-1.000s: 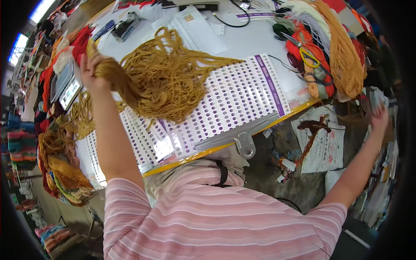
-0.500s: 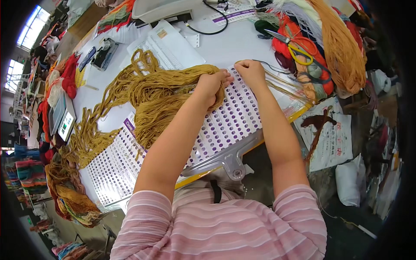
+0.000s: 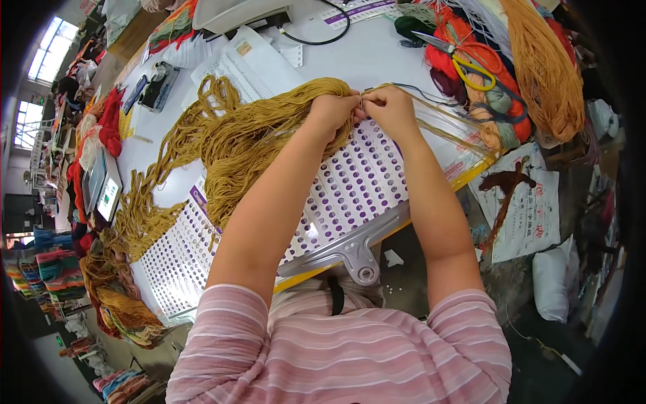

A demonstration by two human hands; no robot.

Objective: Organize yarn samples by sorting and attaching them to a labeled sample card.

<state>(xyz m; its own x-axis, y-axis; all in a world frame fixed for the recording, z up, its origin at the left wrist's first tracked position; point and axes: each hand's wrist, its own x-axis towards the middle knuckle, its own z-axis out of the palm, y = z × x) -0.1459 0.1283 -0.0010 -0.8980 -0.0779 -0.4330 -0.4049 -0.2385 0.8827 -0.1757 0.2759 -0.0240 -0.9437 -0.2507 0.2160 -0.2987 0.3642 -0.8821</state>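
Observation:
A thick golden-brown skein of yarn (image 3: 269, 128) lies across the table and runs up to my left hand (image 3: 334, 114), whose fingers are closed round its right end. Against those fingertips, my right hand (image 3: 391, 112) is closed in a pinch on a thin strand of yarn, mostly hidden by the fingers. Tan strands (image 3: 454, 131) trail to the right from behind my right hand. Beneath both hands are white sheets with rows of purple round marks (image 3: 350, 182), held at the near edge by a grey clip (image 3: 356, 254).
Yellow-handled scissors (image 3: 473, 71) rest on coloured yarn bundles at the far right, beside a hanging orange-tan skein (image 3: 546, 74). Printed papers (image 3: 259, 64), a black cable (image 3: 316, 42) and a tablet-like screen (image 3: 108, 194) lie around the table. More yarn (image 3: 124, 303) hangs off the left edge.
My right hand's fingertips have come together with my left hand's at the skein's end; before, they were slightly apart. The left fingers have curled in more. The view has shifted slightly.

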